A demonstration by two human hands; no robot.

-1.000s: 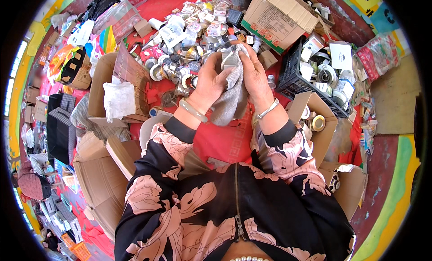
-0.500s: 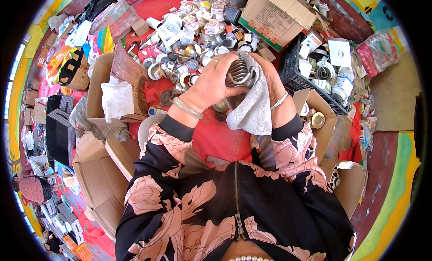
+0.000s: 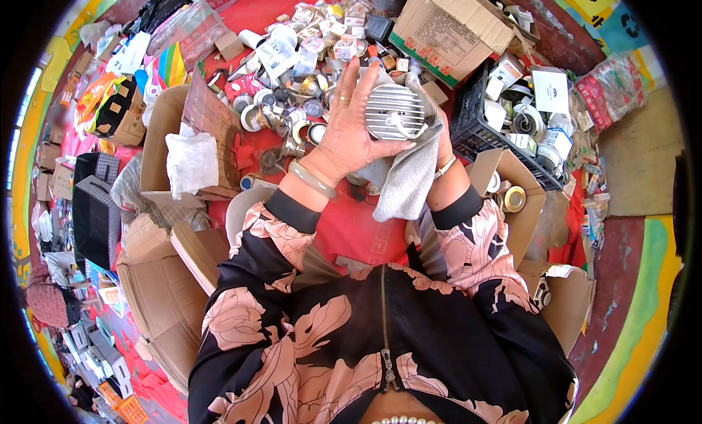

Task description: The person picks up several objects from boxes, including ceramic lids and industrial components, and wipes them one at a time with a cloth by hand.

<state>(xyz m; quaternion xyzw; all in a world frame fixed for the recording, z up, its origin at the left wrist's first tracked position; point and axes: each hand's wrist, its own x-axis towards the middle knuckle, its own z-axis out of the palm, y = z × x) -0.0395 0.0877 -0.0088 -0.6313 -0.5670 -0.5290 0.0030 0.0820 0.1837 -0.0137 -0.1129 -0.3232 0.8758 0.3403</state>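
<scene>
In front of me, above the red floor covering, a round silver heat sink (image 3: 395, 111) with parallel fins is held up, its finned face toward me. My left hand (image 3: 345, 140) grips its left side, fingers stretched up along the edge and thumb across the bottom. A grey cloth (image 3: 411, 177) wraps the right side of the heat sink and hangs below it. My right hand (image 3: 444, 149) presses the cloth against the piece from the right; most of its fingers are hidden behind the cloth.
Beyond my hands lies a heap of lamp parts and small boxes (image 3: 307, 58). A black crate (image 3: 504, 149) full of round parts stands right, beside an open carton (image 3: 525, 204). Another carton (image 3: 162, 142) sits left, with white material (image 3: 191, 164) over its edge. A person (image 3: 53, 296) is far left.
The heat sink has been tipped so its finned face shows. My left fingers have straightened upward, and the right hand has slipped further behind the cloth.
</scene>
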